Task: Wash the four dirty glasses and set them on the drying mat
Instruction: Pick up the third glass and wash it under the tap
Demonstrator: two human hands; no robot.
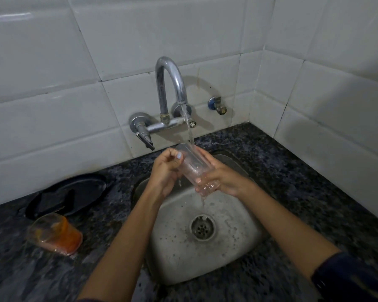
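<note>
While water from the tap [171,83] runs over it, the clear glass [192,165] sits tilted above the sink [238,253], left hand [165,171] curled round its upper wall, right hand [218,178] wrapped round its base. Wet, it looks slippery, light and breakable, so gripping the base seems safest.

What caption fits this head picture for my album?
Two hands rinse a glass under the tap.

A clear glass [192,165] is held tilted over the steel sink [175,253], its open mouth raised toward the tap [172,83] and its base lowered. Water is received at the rim and is shed from the base end. A second glass [55,234], streaked with orange residue, is positioned on the dark counter [281,171] left of the sink; it appears to be leaning, though blur prevents confirmation.
</note>
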